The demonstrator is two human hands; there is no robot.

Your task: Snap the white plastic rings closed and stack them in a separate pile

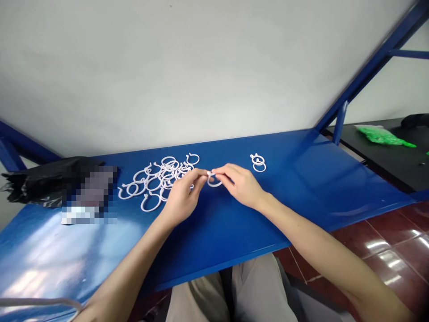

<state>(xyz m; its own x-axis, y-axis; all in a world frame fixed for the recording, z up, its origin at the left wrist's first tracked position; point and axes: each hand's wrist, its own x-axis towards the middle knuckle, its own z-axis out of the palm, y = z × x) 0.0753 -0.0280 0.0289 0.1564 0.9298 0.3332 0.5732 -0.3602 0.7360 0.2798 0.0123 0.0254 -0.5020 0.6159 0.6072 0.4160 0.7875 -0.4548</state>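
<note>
While both hands pinch it from either side, the white ring (214, 181) sits just above the blue surface (301, 192), near the middle and a little back from the front edge. The left hand (182, 197) is closed on its left part with thumb and forefinger, and the right hand (243, 185) is closed on its right part the same way, the fingertips almost meeting over the top. The work looks like pressing the ring's ends together. It would go best with the pinch kept close to the gap, both hands pushing evenly and in line so the thin plastic does not twist or spring out. The wrists should stay low so a slipped ring drops only a short way. Just left of the left hand, touching or nearly touching its knuckles, lies a heap of rings (157, 181), loosely tangled, so a stray elbow or finger there could scatter them. To the right and a little further back lie two rings (258, 163), touching each other and well apart from the heap. Further left lies a black bag (40, 181). Between the right hand and the surface's right corner the blue is bare, which gives the most room to move. The front edge is near the forearms, with the tiled floor (385, 237) below it, and the wall closes off the back.
</note>
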